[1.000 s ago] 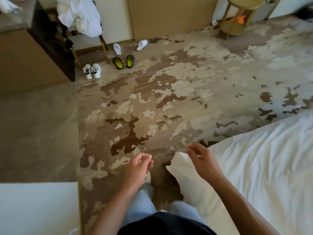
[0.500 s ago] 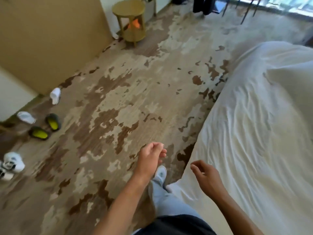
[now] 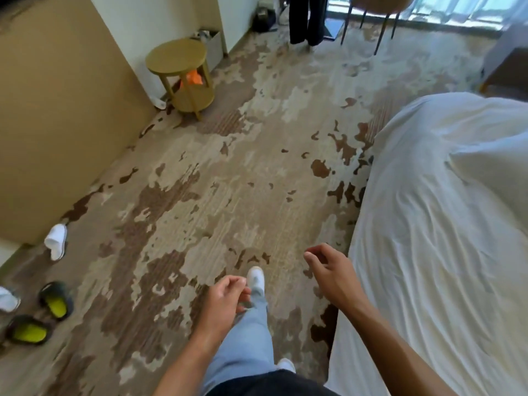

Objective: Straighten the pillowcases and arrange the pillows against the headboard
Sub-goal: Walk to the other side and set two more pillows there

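Both hands are empty: the left hand (image 3: 225, 298) and the right hand (image 3: 331, 270) hang with fingers loosely curled, pinching nothing. The bed (image 3: 445, 252) lies just right of the right fingers; a white bulge beyond them may be a pillow (image 3: 491, 167), but no headboard shows. The step seems to be walking alongside the bed; best to locate the pillows first, then take one by both corners.

Both arms bare, no sleeves showing down to bottom edge. No rings, no watch on left hand (image 3: 225, 298) or right hand (image 3: 328, 270). Light blue soft jeans (image 3: 243, 338) below left hand. White round-toed shoe (image 3: 255, 277) just past left hand's fingers. Dark black top (image 3: 271, 385) at bottom, between arms.
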A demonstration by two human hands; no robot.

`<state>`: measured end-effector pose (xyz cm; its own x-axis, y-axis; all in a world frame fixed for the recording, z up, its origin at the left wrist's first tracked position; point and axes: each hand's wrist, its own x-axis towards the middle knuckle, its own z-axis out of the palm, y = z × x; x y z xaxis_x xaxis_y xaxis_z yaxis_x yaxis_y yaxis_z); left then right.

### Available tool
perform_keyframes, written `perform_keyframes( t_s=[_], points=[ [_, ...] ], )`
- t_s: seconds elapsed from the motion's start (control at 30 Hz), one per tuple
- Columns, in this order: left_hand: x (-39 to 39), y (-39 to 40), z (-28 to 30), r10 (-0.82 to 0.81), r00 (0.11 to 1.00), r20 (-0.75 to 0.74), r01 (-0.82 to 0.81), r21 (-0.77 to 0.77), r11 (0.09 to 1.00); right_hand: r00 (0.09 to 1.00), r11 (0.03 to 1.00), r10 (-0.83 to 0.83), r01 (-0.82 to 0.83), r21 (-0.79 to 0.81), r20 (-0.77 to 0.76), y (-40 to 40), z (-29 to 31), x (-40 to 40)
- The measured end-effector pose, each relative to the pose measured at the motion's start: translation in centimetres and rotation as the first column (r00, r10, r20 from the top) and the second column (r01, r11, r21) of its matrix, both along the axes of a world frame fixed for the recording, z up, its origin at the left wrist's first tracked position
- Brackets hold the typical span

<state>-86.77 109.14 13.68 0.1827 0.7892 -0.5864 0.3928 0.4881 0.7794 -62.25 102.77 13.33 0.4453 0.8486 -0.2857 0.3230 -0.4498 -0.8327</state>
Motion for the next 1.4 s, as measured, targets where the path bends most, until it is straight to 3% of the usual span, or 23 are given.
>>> perform_keyframes(
  t_s=[0.27, 0.57, 0.73, 0.83, 0.97, 1.17, 1.4],
  points=[
    [16.2, 21.6, 0.3, -0.307, 0.948, 0.089, 0.308, 0.003, 0.952, 0.97, 0.966, -0.234, 0.24, -0.096, 0.071, 12.4, -0.1, 9.5],
    [38.3, 37.3, 5.6, -0.643, 0.736, 0.21, 0.64, 0.093, 0.763, 0.801, 0.785, -0.589, 0.599, -0.158, 0.109, 21.1, -0.8, 20.9],
    [49.1, 46.4, 5.3, -0.703, 0.685, 0.189, 0.694, 0.121, 0.709, 0.76, 0.746, -0.647, 0.648, -0.154, 0.059, 29.2, -3.1, 30.5],
    [54.6, 52.3, 4.7, -0.721, 0.685, 0.101, 0.713, 0.112, 0.692, 0.771, 0.764, -0.636, 0.632, -0.131, 0.014, 35.7, -3.6, 37.9],
    [61.7, 60.1, 4.2, -0.685, 0.729, 0.015, 0.682, 0.073, 0.728, 0.812, 0.813, -0.581, 0.574, -0.098, -0.06, 44.8, -2.2, 48.8],
    [72.9, 69.8, 3.0, -0.629, 0.776, -0.041, 0.631, 0.029, 0.776, 0.838, 0.838, -0.545, 0.545, 0.025, -0.019, 56.7, 1.4, 65.2],
    [93.4, 79.9, 1.1, -0.743, 0.669, 0.001, 0.743, 0.015, 0.669, 0.754, 0.755, -0.655, 0.655, 0.03, 0.048, 64.9, 0.3, 82.3]
  ],
)
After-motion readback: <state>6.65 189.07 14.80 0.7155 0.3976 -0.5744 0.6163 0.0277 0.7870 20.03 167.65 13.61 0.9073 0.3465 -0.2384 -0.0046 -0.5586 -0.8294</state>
